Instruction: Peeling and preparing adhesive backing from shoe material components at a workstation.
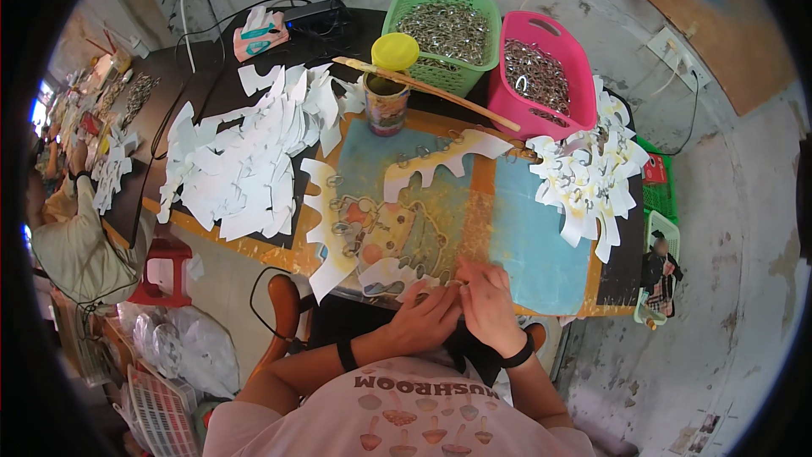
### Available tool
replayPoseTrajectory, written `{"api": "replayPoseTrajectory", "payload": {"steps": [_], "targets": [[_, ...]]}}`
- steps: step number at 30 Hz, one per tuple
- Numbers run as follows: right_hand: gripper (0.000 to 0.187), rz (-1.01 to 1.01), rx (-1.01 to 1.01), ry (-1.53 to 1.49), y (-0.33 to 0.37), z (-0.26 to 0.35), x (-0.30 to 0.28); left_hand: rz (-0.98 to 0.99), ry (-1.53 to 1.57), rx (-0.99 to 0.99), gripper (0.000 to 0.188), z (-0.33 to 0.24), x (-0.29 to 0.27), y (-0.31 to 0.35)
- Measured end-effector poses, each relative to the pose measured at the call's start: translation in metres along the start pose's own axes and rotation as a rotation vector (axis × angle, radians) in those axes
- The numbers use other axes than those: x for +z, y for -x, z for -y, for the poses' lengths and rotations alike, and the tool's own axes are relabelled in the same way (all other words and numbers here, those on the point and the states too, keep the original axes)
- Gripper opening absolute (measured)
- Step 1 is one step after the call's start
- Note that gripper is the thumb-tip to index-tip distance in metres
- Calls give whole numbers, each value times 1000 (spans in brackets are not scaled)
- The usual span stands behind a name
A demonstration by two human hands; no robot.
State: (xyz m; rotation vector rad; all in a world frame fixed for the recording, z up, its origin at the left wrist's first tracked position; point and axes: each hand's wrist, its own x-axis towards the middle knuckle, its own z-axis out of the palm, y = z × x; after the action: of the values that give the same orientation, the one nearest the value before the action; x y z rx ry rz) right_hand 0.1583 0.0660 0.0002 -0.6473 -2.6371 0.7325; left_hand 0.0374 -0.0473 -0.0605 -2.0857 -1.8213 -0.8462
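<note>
Fingers: bent and drawn close together on both our hands, tips of the left hand (430, 316) and right hand (491, 305) meeting; whether they pinch a ring we cannot tell.
Landmark: open stained jar (386, 108), from which we take all places.
Piece at hand: white scalloped cut-out (387, 272), on the near side of the jar, beside our left fingertips, its edge carrying metal rings.
Other pieces in progress: left cut-out (323, 241), nearer us than the jar and left of it; upper cut-out (452, 161), right of the jar. Rings lie along both.
Likely done: ringed pile (588, 173), well right of the jar, rings and yellowish smears visible.
Likely left: bare-looking pile (245, 156), just left of the jar, no rings made out; we judge it larger than the ringed pile.
Ring stock: green basket (461, 70) beyond the jar, pink basket (518, 106) to its right, both amply filled.
Progress: partway, in our judgement, with much remaining.
</note>
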Motion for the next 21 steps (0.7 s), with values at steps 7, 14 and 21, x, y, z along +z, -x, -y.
{"api": "replayPoseTrajectory", "payload": {"steps": [7, 14, 21], "targets": [[43, -90, 83, -88, 6, -3, -1, 30, -42, 15, 28, -1, -3, -3], [37, -183, 49, -63, 37, -13, 3, 76, -106, 67, 37, -4, -4, -7], [34, -263, 112, -52, 39, -7, 11, 81, -53, 74, 32, -6, -3, -20]]}}
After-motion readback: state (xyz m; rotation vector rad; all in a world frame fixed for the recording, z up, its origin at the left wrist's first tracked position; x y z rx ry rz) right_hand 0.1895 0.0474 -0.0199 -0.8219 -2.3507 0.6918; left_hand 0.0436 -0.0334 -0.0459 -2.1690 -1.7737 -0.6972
